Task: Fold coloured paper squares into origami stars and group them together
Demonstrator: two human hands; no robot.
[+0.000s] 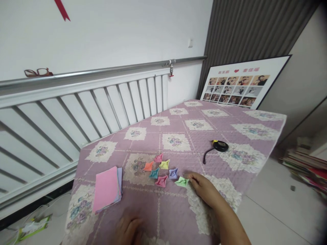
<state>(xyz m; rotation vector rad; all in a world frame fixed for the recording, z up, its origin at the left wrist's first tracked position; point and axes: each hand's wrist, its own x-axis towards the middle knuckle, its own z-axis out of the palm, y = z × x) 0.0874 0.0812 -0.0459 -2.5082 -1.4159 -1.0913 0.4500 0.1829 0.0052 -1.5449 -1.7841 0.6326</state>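
My right hand (201, 187) pinches the right tip of a light green folded paper boat (182, 182) resting on the cloth. Several more paper boats sit grouped to its left: a purple boat (173, 174), a yellow boat (164, 164), a teal boat (154, 174), an orange boat (148, 166), an upper pink boat (158, 158) and a lower pink boat (161, 181). Low in the view, my left hand (129, 229) is smeared by motion over the near part of the table; its fingers are not clear. Left of the boats lies a stack of coloured paper (106, 189), pink on top.
A purple floral cloth (143, 200) covers the table. A black and yellow tape measure (220, 146) with a strap lies to the right. Behind stand a white radiator (102, 109) and a photo board (235, 83). Glasses (38, 72) rest on the pipe.
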